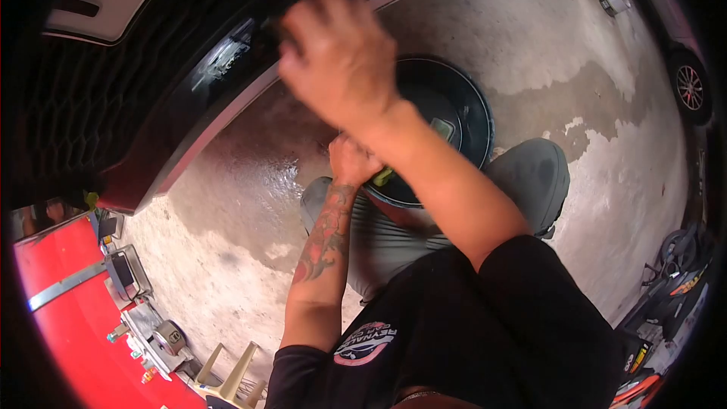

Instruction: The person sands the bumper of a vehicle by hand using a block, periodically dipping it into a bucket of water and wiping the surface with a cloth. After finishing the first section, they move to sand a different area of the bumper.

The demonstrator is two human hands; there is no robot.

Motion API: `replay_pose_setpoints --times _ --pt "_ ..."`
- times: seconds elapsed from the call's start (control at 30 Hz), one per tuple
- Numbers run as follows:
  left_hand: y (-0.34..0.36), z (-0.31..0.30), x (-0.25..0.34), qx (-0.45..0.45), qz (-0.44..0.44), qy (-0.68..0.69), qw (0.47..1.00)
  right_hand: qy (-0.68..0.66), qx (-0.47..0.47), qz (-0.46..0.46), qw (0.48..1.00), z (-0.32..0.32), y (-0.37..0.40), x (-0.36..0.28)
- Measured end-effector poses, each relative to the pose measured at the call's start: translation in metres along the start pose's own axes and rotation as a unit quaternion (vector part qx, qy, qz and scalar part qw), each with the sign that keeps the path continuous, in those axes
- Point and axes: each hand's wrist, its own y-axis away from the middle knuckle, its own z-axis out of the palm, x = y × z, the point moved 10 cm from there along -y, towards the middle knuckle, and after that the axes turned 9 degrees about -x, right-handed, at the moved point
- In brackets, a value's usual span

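My right hand (337,60) is raised in front of the dark car bumper (174,68), near a shiny wet patch; it is blurred by motion and its fingers are partly hidden. Lower down, my left hand (353,160) is closed at the left rim of a black round tub (488,117). A yellow-green thing (383,177) shows just beside it, gripped at least in part. Inside the tub lies a pale green item (442,129), partly behind my right forearm.
Wet concrete floor (250,212) lies under the bumper. A cream plastic stool (231,375) and a red surface with equipment stand at the lower left. A can (613,1) and a car wheel (689,87) are at the upper right, with assorted gear at the lower right.
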Motion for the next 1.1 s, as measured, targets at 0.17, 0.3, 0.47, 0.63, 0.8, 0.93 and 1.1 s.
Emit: replay_pose_setpoints --times 0.17,0.3,0.47,0.63,0.8,0.93,1.1 --pt "0.052 -0.043 -0.005 -0.119 0.204 0.429 0.872 -0.021 -0.007 -0.122 0.992 0.036 0.021 -0.077" --pt "0.047 -0.019 -0.011 -0.005 0.279 0.379 0.882 0.025 -0.009 -0.098 0.995 0.009 0.011 -0.021" --pt "0.034 0.048 -0.019 -0.055 0.229 0.435 0.869 0.026 0.005 -0.06 0.998 -0.005 0.005 -0.001" --pt "0.039 -0.02 -0.013 -0.057 0.229 0.395 0.888 0.002 0.007 -0.102 0.995 -0.001 0.009 -0.006" --pt "0.036 -0.02 -0.01 -0.102 0.213 0.548 0.802 -0.06 -0.039 0.029 0.997 -0.029 0.031 0.08" --pt "0.031 -0.003 -0.012 -0.15 0.249 0.652 0.7 -0.277 -0.186 0.134 0.933 0.044 0.122 0.124" --pt "0.033 -0.007 -0.005 -0.221 0.247 0.64 0.693 -0.356 -0.197 0.205 0.89 0.068 0.149 0.137"
